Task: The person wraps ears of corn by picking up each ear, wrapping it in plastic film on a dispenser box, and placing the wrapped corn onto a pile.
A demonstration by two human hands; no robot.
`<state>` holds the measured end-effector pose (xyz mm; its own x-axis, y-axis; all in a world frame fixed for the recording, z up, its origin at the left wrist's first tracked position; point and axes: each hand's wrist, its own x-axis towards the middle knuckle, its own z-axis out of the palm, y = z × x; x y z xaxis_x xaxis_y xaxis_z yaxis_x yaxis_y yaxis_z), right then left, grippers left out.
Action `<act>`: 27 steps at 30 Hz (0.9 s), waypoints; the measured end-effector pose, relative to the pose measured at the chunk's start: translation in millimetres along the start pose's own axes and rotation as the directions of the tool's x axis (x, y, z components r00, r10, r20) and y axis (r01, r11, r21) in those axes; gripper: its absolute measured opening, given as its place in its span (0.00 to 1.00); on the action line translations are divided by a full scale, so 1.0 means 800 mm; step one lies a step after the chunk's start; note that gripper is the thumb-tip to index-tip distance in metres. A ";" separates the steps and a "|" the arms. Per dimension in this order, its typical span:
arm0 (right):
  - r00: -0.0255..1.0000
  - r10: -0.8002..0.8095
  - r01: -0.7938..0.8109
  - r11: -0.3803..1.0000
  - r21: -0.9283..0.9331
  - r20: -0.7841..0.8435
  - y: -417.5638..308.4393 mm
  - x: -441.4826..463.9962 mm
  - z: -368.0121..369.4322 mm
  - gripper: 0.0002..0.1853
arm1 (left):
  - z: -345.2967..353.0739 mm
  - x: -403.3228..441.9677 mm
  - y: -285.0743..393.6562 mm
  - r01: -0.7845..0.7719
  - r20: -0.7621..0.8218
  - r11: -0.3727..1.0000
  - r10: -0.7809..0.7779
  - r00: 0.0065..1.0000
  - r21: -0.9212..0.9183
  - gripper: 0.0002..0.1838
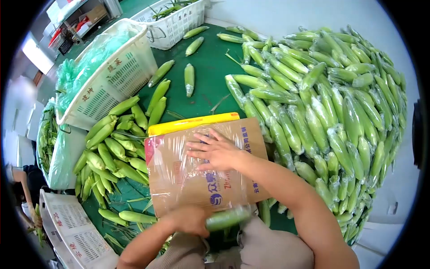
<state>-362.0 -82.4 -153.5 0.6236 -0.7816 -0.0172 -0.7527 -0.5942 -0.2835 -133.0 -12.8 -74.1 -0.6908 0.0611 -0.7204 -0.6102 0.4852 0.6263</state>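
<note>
My right hand (215, 150) lies flat with fingers spread on a cardboard box (179, 179) whose top is covered in clear film. Below it, near my lap, my left hand (190, 219) is blurred by motion and closed around the end of an ear of corn (228, 218) in green husk. A shine on that ear looks like film. Tucked behind the box is a yellow strip (192, 123). To the left sits a pile of unwrapped corn (107, 152), and to the right a large heap of film-wrapped corn (313, 116).
White plastic crates (112, 76) line the left side, one holding green plastic bags (94, 58). Another crate (174, 27) stands at the back. Several loose ears (189, 80) lie on the green surface (206, 58). At the far left another person's arm (22, 184) shows.
</note>
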 end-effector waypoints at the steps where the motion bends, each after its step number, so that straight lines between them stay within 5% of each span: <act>1: 0.997 -0.037 0.032 0.997 -0.076 -0.063 0.001 -0.002 0.004 0.37 | 0.062 0.020 -0.022 -0.117 -0.001 0.985 0.118 0.993 -0.128 0.35; 3: 0.997 -0.044 0.050 0.994 0.101 -0.064 -0.019 -0.011 0.012 0.39 | 0.097 0.012 -0.010 -0.116 0.213 0.931 0.198 0.957 -0.345 0.37; 4: 0.997 -0.039 0.051 0.981 0.190 -0.063 -0.034 -0.022 0.016 0.40 | 0.136 0.027 -0.038 -0.212 0.175 0.852 0.330 0.928 -0.479 0.39; 6: 0.975 -0.171 0.084 0.880 0.468 0.145 -0.105 -0.076 -0.033 0.45 | 0.112 0.008 -0.039 -0.260 0.088 0.917 0.299 0.950 -0.303 0.41; 7: 0.925 -0.204 -0.011 0.830 0.558 0.321 -0.141 -0.099 -0.048 0.47 | 0.082 -0.014 -0.026 -0.134 0.154 0.955 0.179 0.972 -0.266 0.46; 8: 0.848 -0.238 -0.114 0.790 0.602 0.474 -0.163 -0.114 -0.054 0.49 | 0.101 -0.022 -0.040 -0.279 -0.071 0.881 0.273 0.959 -0.382 0.51; 10: 0.690 -0.332 -0.434 0.522 0.734 0.644 -0.173 -0.132 -0.018 0.48 | 0.046 -0.069 -0.026 -0.220 -0.031 0.894 0.226 0.974 -0.390 0.48; 11: 0.798 -0.244 -0.438 0.393 0.808 0.551 -0.176 -0.147 0.008 0.43 | 0.053 -0.081 -0.063 -0.388 -0.435 0.879 0.244 0.867 -0.279 0.39; 12: 0.821 -0.157 -0.491 0.297 0.819 0.549 -0.176 -0.146 0.003 0.40 | 0.033 -0.099 -0.048 -0.301 -0.493 0.836 0.042 0.869 -0.460 0.33; 13: 0.882 -0.033 -0.458 0.172 0.872 0.470 -0.178 -0.148 0.003 0.39 | 0.054 -0.088 -0.068 -0.460 -0.697 0.726 -0.037 0.716 -0.511 0.25; 14: 0.932 0.084 -0.360 0.125 0.925 0.352 -0.178 -0.146 0.019 0.39 | 0.069 -0.057 -0.082 -0.674 -0.808 0.450 -0.264 0.527 -0.587 0.16; 15: 0.951 0.191 -0.272 0.154 0.950 0.242 -0.182 -0.135 0.028 0.41 | 0.066 -0.022 -0.056 -0.910 -0.825 0.106 -0.474 0.307 -0.400 0.16; 16: 0.935 0.261 -0.293 0.191 0.937 0.239 -0.190 -0.121 0.018 0.43 | 0.059 0.009 -0.027 -0.968 -0.669 -0.057 -0.712 0.213 -0.246 0.26; 18: 0.911 0.361 -0.310 0.278 0.909 0.200 -0.198 -0.089 -0.011 0.47 | 0.048 0.031 -0.036 -0.950 -0.751 0.206 -0.659 0.043 -0.235 0.34; 21: 0.836 0.547 -0.040 0.127 0.991 -0.036 -0.184 -0.075 0.009 0.48 | 0.017 0.028 -0.021 -0.809 -0.829 0.398 -0.528 0.183 -0.432 0.35; 22: 0.747 0.657 -0.101 0.268 0.958 -0.105 -0.163 -0.079 -0.010 0.49 | 0.029 0.031 -0.025 -0.688 -0.854 0.529 -0.441 0.277 -0.496 0.35; 23: 0.646 0.739 -0.181 0.390 0.903 -0.190 -0.121 -0.090 -0.044 0.49 | 0.043 0.030 -0.031 -0.657 -0.904 0.625 -0.347 0.251 -0.422 0.33; 24: 0.612 0.649 -0.077 0.617 0.783 -0.452 -0.053 -0.100 -0.086 0.48 | 0.055 0.027 -0.039 -0.616 -0.938 0.708 -0.254 0.235 -0.346 0.32; 25: 0.558 0.751 -0.130 0.499 0.857 -0.352 0.005 -0.113 -0.119 0.46 | 0.060 0.019 -0.064 -0.559 -0.974 0.798 -0.205 0.100 -0.225 0.26; 26: 0.277 0.906 -0.335 0.403 0.852 -0.320 0.074 -0.126 -0.140 0.46 | 0.068 0.004 -0.095 -0.474 -0.990 0.873 -0.142 -0.018 -0.116 0.21; 27: 0.191 0.875 -0.402 0.483 0.778 -0.445 0.114 -0.133 -0.189 0.46 | 0.064 -0.008 -0.119 -0.483 -0.956 0.850 -0.284 -0.079 -0.212 0.16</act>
<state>-529.1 -82.1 -32.3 -0.6333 -0.7539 0.1749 -0.4496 0.1745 -0.8760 -50.5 -14.5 -144.0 -0.1431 -0.9760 0.1640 -0.2675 0.1977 0.9430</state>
